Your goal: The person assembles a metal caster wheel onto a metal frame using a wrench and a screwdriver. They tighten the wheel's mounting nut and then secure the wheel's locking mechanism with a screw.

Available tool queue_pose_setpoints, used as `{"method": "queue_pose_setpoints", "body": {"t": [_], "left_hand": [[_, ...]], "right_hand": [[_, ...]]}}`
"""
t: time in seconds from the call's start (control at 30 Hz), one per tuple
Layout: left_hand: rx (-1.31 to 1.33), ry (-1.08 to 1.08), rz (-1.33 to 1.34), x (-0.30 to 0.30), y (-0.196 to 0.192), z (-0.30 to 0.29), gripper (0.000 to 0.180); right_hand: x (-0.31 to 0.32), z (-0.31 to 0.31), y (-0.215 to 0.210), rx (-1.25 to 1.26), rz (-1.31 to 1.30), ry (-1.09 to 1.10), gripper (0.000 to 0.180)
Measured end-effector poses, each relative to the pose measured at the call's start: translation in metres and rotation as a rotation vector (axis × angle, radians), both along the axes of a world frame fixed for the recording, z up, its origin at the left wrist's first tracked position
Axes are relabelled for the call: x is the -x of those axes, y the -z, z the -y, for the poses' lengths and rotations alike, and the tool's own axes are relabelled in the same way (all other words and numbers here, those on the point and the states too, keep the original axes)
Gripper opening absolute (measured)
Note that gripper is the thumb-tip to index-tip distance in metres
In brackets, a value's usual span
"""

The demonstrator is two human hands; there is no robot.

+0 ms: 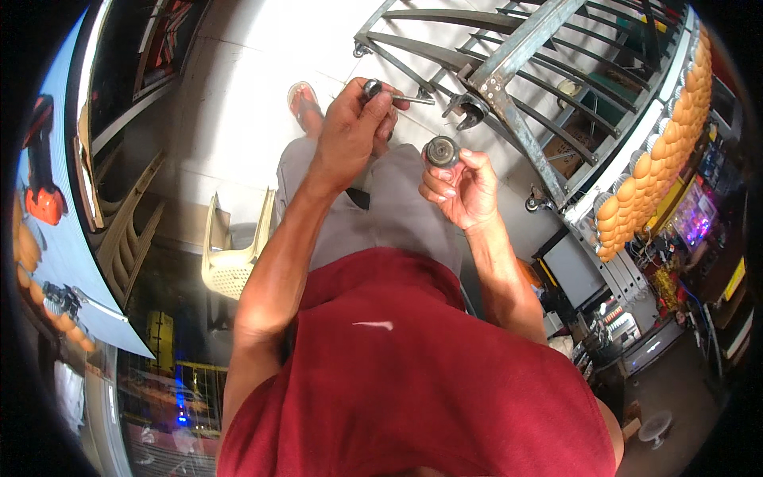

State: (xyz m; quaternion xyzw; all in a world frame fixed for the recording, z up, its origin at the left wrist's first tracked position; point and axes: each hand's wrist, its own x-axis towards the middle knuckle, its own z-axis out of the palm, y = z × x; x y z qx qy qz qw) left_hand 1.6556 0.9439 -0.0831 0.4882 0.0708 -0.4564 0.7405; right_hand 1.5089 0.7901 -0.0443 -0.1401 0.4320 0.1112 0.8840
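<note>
In front of my lap, my left hand [351,131] is closed around a small tool with a thin straight metal shaft [417,100]. A dark round end [372,87] of it shows above the fist; the grip itself is hidden by my fingers. My right hand [465,189] pinches a dark, round, wheel-like part [441,152] between thumb and fingers, its flat face turned up with a small centre hole. Just beyond both hands is a dark metal fork bracket [469,110] on the leg of a grey metal rack [509,67]. Neither hand touches the rack.
Small casters [538,203] sit on the rack's other legs. Brown eggs in trays [648,171] line its right edge. On the left, an orange cordless drill [44,203] lies on a blue surface [99,294]. A cream plastic chair [226,274] stands by my left arm.
</note>
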Motion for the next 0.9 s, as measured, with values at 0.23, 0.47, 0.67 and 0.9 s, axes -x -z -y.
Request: {"method": "queue_pose_setpoints", "body": {"t": [0.23, 0.47, 0.67, 0.9], "left_hand": [[0.083, -0.182, 0.159, 0.001, -0.104, -0.026, 0.014], [0.022, -0.354, 0.33, -0.007, -0.204, -0.083, 0.017], [-0.096, -0.577, 0.43, 0.024, -0.205, -0.14, 0.01], [-0.551, -1.017, 0.4, 0.065, -0.154, -0.334, 0.01]], "right_hand": [[-0.046, -0.015, -0.078, 0.007, 0.309, -0.157, 0.053], [-0.112, -0.059, -0.154, -0.027, 0.456, -0.373, 0.058], [-0.137, -0.101, -0.161, 0.242, 0.569, -0.646, 0.036], [-0.167, -0.233, -0.133, 1.094, 0.794, -1.289, 0.034]]}}
